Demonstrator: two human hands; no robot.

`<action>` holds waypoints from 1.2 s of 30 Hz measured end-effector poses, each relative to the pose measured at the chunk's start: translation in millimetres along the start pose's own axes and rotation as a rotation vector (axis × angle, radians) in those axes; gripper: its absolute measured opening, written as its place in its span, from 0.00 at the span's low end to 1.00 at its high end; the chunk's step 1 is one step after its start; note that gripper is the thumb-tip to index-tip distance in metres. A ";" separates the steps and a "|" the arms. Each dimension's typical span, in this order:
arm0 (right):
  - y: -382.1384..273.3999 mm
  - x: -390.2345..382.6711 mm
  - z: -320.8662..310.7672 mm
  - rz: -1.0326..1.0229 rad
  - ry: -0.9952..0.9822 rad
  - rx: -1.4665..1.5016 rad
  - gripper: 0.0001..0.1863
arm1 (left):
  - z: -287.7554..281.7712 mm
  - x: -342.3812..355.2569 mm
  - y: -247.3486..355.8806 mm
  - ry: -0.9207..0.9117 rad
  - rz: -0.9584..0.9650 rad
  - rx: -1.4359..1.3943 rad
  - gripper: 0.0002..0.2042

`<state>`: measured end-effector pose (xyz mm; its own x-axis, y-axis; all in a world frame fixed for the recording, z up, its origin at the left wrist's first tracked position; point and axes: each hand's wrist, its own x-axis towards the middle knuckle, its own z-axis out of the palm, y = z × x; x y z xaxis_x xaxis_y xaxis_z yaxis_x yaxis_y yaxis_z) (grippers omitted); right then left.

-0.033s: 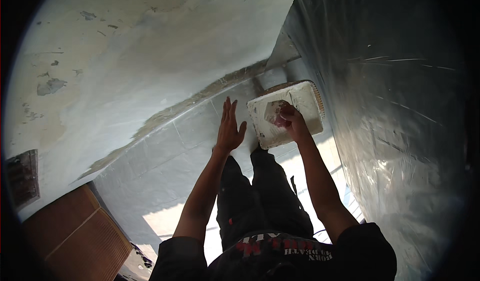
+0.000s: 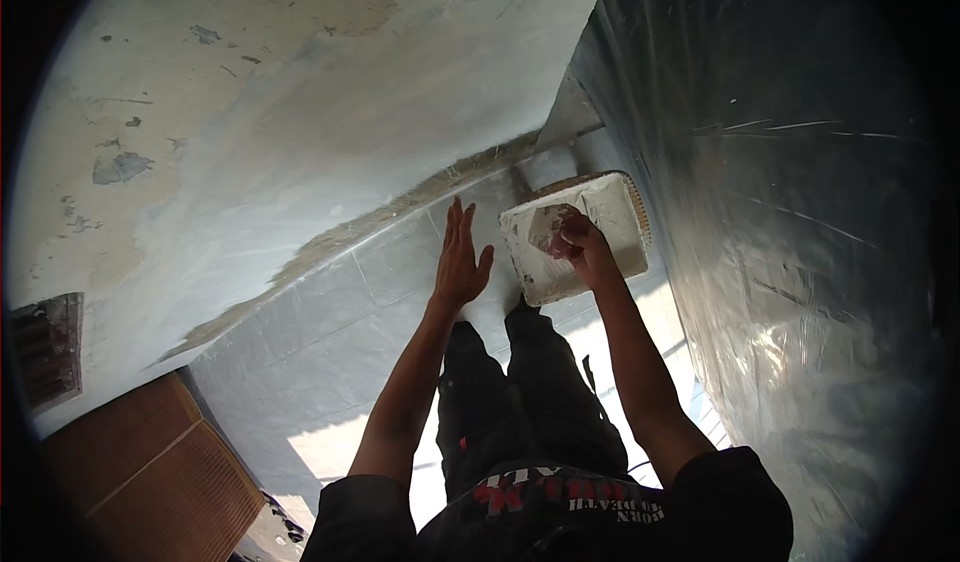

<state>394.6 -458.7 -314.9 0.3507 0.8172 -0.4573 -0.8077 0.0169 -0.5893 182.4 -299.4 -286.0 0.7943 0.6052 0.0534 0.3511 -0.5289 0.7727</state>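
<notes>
Scraper (image 2: pixel 547 230) is pinched in the grip of the right hand (image 2: pixel 586 246), apparently by its handle, leaving the pale blade uncovered. It is positioned over the tray (image 2: pixel 516 262), probably so that loose paste (image 2: pixel 615 230) drops back inside. The tray appears to stand on the floor (image 2: pixel 330 332), between wall (image 2: pixel 330 112) and plastic sheet (image 2: pixel 790 232), within easy reach. The left hand (image 2: pixel 462 270) is empty: fingers straight, thumb spread, just left of the tray, presumably to avoid obstructing the scraper.
</notes>
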 end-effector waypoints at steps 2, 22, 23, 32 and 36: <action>-10.0 0.6 50.1 -0.062 -0.051 0.030 0.19 | -37.0 7.3 10.0 0.067 0.061 0.048 0.38; -158.0 -17.1 486.1 -1.763 -0.072 -0.810 0.26 | -406.1 90.3 73.8 0.411 0.738 0.973 0.30; -163.9 -16.4 494.6 -1.988 0.116 -1.051 0.29 | -412.9 92.5 73.0 0.416 0.754 0.979 0.30; -179.1 17.8 507.7 -2.206 0.404 -1.189 0.31 | -424.9 99.8 59.7 0.479 0.895 1.081 0.24; -168.8 40.4 501.9 -2.177 0.471 -1.286 0.30 | -421.0 105.6 64.8 0.491 0.928 1.073 0.23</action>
<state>307.3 -139.4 100.3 0.0481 0.0697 0.9964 0.9943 -0.0981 -0.0411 80.2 -19.2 36.0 0.7680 -0.1624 0.6195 0.1887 -0.8670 -0.4611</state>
